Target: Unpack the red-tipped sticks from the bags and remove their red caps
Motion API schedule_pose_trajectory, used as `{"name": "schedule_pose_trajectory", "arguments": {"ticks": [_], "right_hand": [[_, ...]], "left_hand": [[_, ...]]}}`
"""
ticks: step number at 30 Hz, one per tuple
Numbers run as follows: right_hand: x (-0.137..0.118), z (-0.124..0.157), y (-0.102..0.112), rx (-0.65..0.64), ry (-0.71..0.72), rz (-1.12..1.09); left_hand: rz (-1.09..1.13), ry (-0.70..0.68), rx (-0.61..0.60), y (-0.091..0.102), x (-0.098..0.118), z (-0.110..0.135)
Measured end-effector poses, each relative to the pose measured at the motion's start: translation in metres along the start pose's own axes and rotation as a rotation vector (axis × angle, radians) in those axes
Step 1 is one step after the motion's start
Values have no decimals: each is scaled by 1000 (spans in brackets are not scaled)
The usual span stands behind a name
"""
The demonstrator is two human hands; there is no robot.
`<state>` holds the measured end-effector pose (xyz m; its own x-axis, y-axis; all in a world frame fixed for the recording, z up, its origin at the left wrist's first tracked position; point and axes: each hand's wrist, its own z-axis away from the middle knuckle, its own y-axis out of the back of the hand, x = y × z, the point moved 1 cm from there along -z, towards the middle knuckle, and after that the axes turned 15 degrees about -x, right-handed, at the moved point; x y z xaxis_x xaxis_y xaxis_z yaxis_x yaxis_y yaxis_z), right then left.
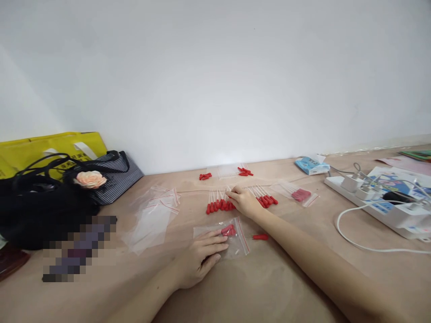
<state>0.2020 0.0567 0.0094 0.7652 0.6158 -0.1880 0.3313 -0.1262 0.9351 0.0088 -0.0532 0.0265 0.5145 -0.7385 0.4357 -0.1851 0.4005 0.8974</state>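
Observation:
My left hand point(204, 255) lies with its fingers stretched over a clear zip bag point(240, 244) that has a few red bulbs point(228, 230) inside. Farther forward, my right hand point(245, 201) reaches over a row of red-bulbed droppers point(218, 206) with thin pale stems. Its fingers are bent together at the stems, and whatever they pinch is hidden. More droppers point(267, 200) of the same row show to the right of that hand. A single red bulb point(260, 237) lies between the bag and my right forearm.
Flat zip bags point(155, 220) are piled on the left. A filled zip bag point(301, 195) lies right of the row; loose red bulbs point(205, 176) are behind it. Bags point(111, 175) stand far left. A tissue pack point(311, 165) and a power strip point(380, 202) with cables are on the right.

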Motion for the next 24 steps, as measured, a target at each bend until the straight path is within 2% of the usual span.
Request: {"name": "schedule_pose_trajectory", "arguments": {"ticks": [4,9,13,15,18,21,24], "right_hand": [[-2,0,0,-70,10,104],[-6,16,16,-12,-17,119],[-3,54,31,18,-57,-162],[-1,78,37,-49,-52,-335],[0,107,40,-179,-71,-463],[0,119,38,-264,-44,-484],[3,121,36,-278,-64,-533]], "left_hand": [[15,1,3,0,0,0],[33,34,-12,-1,0,1],[37,48,-14,-2,-2,1],[36,54,-14,-3,-3,1],[36,61,-11,-5,-5,1],[41,57,-4,-5,-5,1],[43,55,0,-5,-4,1]]}}
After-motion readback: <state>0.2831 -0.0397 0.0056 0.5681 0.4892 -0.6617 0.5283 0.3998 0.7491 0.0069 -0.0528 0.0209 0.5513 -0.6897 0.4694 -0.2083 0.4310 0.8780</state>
